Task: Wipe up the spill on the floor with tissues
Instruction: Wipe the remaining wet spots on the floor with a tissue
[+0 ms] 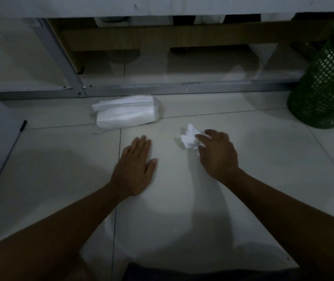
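1. The tiled floor point(263, 169) fills most of what I see. It is dim, and I cannot pick out the spill itself; any wet patch is too faint to tell.
2. The green mesh basket point(324, 84) stands far to the right of the tissue pack, against the metal rail point(182, 90). Pale patches show through the mesh, but I cannot tell what they are.
3. The tissue pack point(125, 112) lies on its side just in front of that rail, its clear wrapper holding a white stack of tissues.
4. My left hand point(135, 169) is near the pack, on my side of it, pressed flat on the floor with fingers spread, holding nothing, propping me up.
5. My right hand point(216, 153), to the right of the pack and nearer me, has curled fingertips on the crumpled tissue point(190, 137), pressing rather than gripping it.
6. I judge I am mid-wipe. Next I should drag the wad across the wet area, then gather it up and drop it into the basket.
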